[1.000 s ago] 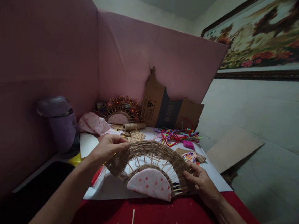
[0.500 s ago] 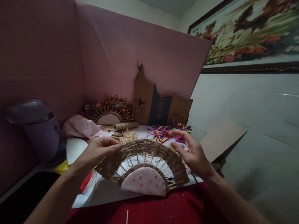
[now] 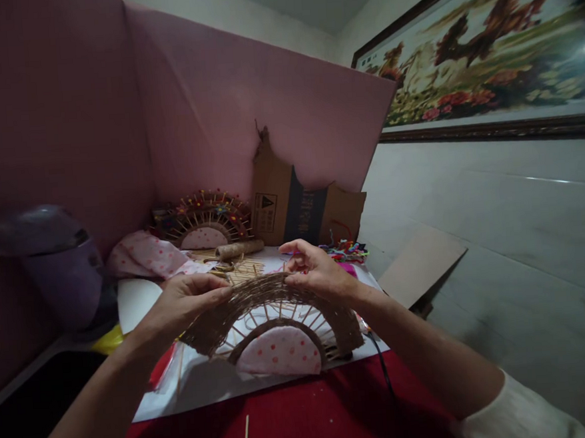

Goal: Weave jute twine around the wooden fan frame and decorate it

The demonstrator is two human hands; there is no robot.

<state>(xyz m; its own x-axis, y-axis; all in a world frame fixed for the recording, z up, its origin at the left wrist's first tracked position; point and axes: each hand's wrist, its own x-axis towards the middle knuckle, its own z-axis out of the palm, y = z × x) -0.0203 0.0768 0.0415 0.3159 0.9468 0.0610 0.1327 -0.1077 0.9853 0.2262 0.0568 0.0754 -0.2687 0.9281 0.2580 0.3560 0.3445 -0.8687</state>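
- Pink partition boards [image 3: 214,104] back a white sheet [image 3: 203,379] on red cloth [image 3: 311,418]; the half-round fan frame of sticks and brown twine [image 3: 344,322] stands there, near centre.
- Pinching its upper left rim is the left hand [image 3: 183,303].
- Up from the frame's near right end, the right hand [image 3: 316,271] now touches the crest, so both hands meet on the top edge; whether it grips, I cannot tell.

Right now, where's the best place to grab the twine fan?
The outer woven band of the twine fan, near the arch's top, coming from above. It stands on its straight edge; the band is dense, the spokes below thin and gapped. The left hand pinches it there.
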